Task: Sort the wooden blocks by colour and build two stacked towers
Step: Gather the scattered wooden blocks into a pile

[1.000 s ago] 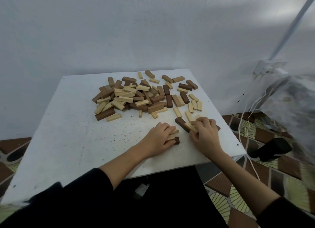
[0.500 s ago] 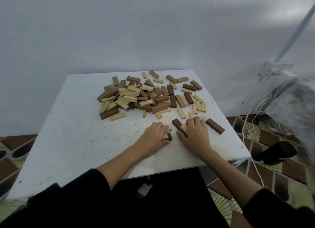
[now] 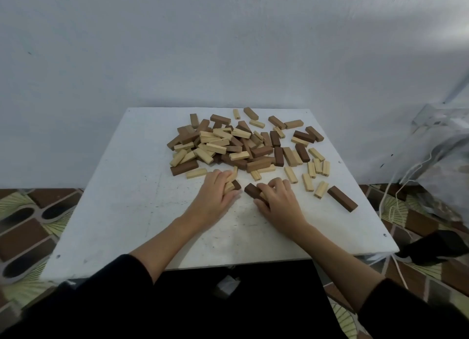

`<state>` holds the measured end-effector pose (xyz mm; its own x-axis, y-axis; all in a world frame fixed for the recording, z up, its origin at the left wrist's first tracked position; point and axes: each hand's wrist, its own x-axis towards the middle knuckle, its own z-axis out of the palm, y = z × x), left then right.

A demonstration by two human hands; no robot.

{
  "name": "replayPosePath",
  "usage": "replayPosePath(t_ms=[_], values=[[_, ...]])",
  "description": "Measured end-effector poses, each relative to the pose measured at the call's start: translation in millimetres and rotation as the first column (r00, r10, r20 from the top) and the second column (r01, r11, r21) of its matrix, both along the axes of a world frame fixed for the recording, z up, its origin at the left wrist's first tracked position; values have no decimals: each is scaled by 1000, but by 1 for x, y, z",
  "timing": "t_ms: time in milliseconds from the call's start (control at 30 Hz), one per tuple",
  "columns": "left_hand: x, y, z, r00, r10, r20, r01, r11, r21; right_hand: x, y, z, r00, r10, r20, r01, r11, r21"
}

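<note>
Pale wooden blocks [image 3: 229,184] sit gathered in the left hand [image 3: 215,199]'s grip; the right hand [image 3: 278,201], drawn back from the long dark-brown block [image 3: 342,198], clutches mixed blocks [image 3: 255,191] on the white table [image 3: 127,199]: sorting barely begun.

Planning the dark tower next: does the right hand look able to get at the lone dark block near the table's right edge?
Probably yes. The dark block lies alone on bare table beside the right hand, nothing between them. But that hand already grips blocks, so it may need to let go first.
</note>
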<state>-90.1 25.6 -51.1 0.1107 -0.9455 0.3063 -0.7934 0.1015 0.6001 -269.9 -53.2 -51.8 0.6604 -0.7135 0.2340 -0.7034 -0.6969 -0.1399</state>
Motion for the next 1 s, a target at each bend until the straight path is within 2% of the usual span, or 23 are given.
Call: replayPosePath(t_ms=[133, 233, 300, 400, 500, 567, 633, 700, 833, 1000], values=[[31, -4, 6, 954, 240, -180, -260, 961, -95, 21, -1, 4, 984, 30, 175, -37, 999, 35], [57, -16, 17, 904, 337, -262, -381, 915, -137, 42, -17, 20, 942, -29, 335, 4, 997, 74], [78, -31, 19, 887, 404, -225, -436, 893, -116, 58, -37, 33, 916, -150, 373, 79, 977, 199], [110, -59, 13, 874, 463, -146, -470, 883, -17, 79, -66, 44, 882, -283, 377, 170, 937, 306], [128, -80, 15, 852, 494, -173, -490, 869, 71, 95, -86, 48, 846, -352, 401, 207, 909, 362], [134, -89, 21, 836, 506, -211, -494, 862, 111, 103, -95, 47, 841, -385, 381, 235, 893, 383], [136, -94, 24, 840, 504, -202, -481, 863, 156, 108, -98, 41, 877, -366, 312, 263, 908, 326], [138, -98, 22, 858, 496, -134, -463, 859, 219, 111, -98, 29, 928, -284, 240, 232, 946, 226], [141, -101, 18, 886, 462, 32, -453, 849, 272, 114, -92, 16, 974, -170, 150, 144, 975, 167], [144, -100, 22, 896, 439, 60, -439, 858, 267, 118, -93, 18, 983, -165, 84, 149, 973, 176]])
